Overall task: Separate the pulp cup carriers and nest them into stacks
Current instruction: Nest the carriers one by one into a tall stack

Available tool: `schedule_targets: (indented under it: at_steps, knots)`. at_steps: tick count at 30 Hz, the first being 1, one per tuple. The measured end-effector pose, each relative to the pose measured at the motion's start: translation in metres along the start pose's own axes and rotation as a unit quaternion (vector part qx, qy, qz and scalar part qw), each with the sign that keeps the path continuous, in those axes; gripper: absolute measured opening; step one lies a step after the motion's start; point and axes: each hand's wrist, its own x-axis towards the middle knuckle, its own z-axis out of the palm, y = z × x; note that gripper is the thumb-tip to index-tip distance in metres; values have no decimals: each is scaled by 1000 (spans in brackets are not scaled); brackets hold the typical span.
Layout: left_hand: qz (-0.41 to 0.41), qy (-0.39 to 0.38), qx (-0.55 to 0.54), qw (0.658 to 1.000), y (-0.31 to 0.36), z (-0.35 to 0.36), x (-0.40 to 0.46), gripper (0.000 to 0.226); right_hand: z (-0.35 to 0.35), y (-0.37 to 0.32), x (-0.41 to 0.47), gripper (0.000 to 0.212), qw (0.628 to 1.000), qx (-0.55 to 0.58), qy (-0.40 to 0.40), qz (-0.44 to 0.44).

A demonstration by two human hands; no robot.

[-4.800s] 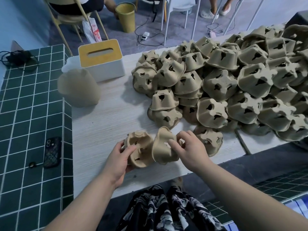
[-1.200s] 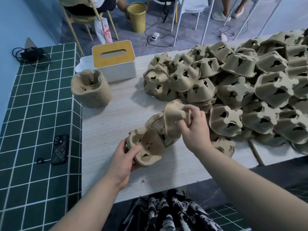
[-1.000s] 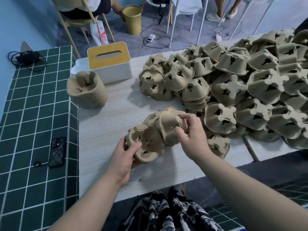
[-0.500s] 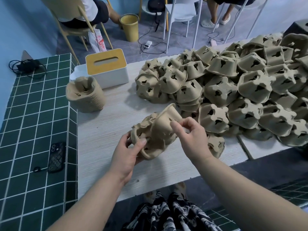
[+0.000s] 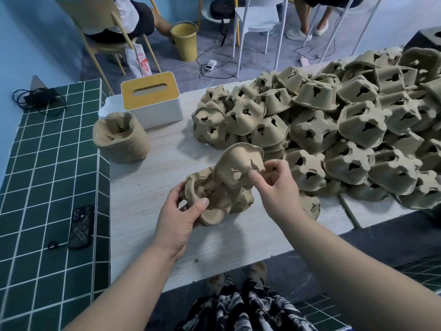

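From the head view, we see our two hands over the table (image 5: 152, 187), which is pale wood.

Our left hand (image 5: 180, 212) grips a small bunch of carriers (image 5: 222, 199). The thumb curls over the near rim and the fingers wrap behind it. The bunch touches the table, just in front of the tissue box (image 5: 150, 102) but well apart from it.

Our right hand (image 5: 274, 187) pinches one carrier (image 5: 238, 163) by its edge, thumb and fingers together on it. This carrier is tilted and sits up on the far side of the bunch. We cannot tell if it touches the bunch or has come free.

A neat stack (image 5: 121, 138) of nested carriers stands upright just left of the tissue box, at the table's left edge.

A big pile (image 5: 334, 139) of loose carriers lies to the right of the tissue box and fills that side of the table. Most lie upside down.

Left of the table is a green tiled top (image 5: 47, 175). A phone (image 5: 80, 226) lies flat on it, well in front of the tissue box and to its left.

Behind the tissue box, on the floor, stands a yellow bin (image 5: 185, 41) near some chairs.
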Motion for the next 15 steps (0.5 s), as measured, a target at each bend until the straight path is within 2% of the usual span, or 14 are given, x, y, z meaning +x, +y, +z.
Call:
schedule_targets:
  at_steps: [3,6,8,11,13,15]
  knots:
    - [-3,3,4,1000,1,0,1,59,0,0,-2,40,1000,-5,-29,-9]
    - [-4,6,1,1000,2,-1,3,58,0,1,-2,40,1000,2,-14,-20]
    - [-4,4,2,1000,2,-1,3,58,0,1,-2,52,999,-25,-7,-20]
    - [-12,3,-5,1000,4,1,3,63,-1,3,-4,71,998,-48,-40,-12]
    - [-20,1,-10,1000,5,1,4,63,0,7,-4,63,995,-61,-70,-22]
    - [-29,-1,-15,999,6,0,4,59,1,10,-6,45,994,-58,-88,-31]
